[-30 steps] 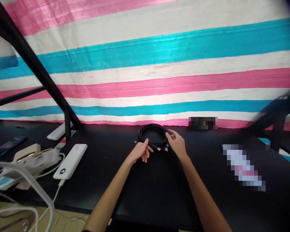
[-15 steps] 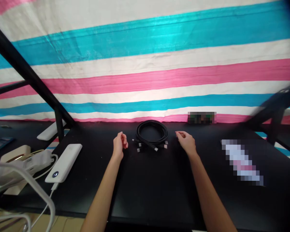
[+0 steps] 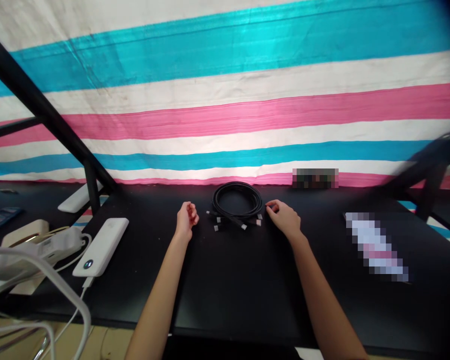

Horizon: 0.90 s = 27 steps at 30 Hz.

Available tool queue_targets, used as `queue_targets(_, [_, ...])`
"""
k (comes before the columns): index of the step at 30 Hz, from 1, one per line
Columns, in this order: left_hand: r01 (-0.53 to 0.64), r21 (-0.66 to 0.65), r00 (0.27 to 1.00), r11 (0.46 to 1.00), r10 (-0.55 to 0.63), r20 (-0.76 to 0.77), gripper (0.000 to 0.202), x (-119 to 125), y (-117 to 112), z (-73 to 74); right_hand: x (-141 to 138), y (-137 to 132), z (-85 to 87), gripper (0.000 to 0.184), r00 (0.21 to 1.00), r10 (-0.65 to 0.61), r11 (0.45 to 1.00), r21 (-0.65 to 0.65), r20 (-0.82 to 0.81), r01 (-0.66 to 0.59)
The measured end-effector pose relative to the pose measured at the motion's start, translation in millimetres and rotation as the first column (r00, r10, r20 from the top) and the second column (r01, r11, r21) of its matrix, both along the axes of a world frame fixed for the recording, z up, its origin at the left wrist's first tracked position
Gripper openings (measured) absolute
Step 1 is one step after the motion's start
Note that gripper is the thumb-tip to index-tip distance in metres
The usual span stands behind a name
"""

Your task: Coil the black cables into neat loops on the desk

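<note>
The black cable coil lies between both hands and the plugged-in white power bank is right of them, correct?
No: the head view shows the plugged-in white power bank left of the left hand and right hand; the black cable coil does lie between them.

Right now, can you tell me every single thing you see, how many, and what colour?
Coiled cable: one bundle, black, middle
Plugs: about six, pale-tipped, coil's near side
Desk: one in the middle, black, under the coil
Slab with round display: one, white, left
Plain slab: one, white, farther left
Power strip: at least one, white, left
Box: one, cream, behind the strip
Cords: several, white, left front
Dark slab: one, bluish, far left
Frame bars: several, black, both sides
Striped sheet: one, pink, white and blue, back
Dark blurred patch: one, back right
Pale blurred patch: one, right
Left grip: one, bare, left of coil
Right grip: one, bare, right of coil
</note>
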<state>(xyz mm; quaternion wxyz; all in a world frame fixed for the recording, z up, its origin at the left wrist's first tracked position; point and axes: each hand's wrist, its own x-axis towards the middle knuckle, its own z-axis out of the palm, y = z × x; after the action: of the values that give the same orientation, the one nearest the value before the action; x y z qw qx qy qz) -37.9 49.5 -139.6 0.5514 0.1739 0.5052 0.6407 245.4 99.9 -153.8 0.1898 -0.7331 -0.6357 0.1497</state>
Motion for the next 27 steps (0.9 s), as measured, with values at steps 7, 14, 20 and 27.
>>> queue_targets(7, [-0.003,0.0,1.0,1.0,0.003,-0.008,0.019,0.5,-1.2,1.0,-0.3,-0.2,0.6,0.023,1.0,0.003,1.0,0.0,0.011,-0.003])
queue_targets(14, [-0.007,-0.007,1.0,1.0,0.007,-0.015,0.019,0.8,-1.4,0.8,0.1,0.2,-0.1,0.023,1.0,0.016,1.0,0.008,0.014,-0.016])
queue_targets(20, [-0.011,-0.001,1.0,1.0,0.011,-0.015,0.019,1.0,-1.4,0.3,0.5,0.3,-0.8,0.022,1.0,0.017,1.0,0.007,0.017,-0.018])
queue_targets(27, [-0.006,-0.003,1.0,1.0,0.006,-0.012,0.021,2.1,-1.1,0.3,0.9,0.4,-2.1,0.022,1.0,0.023,1.0,0.015,0.016,-0.024])
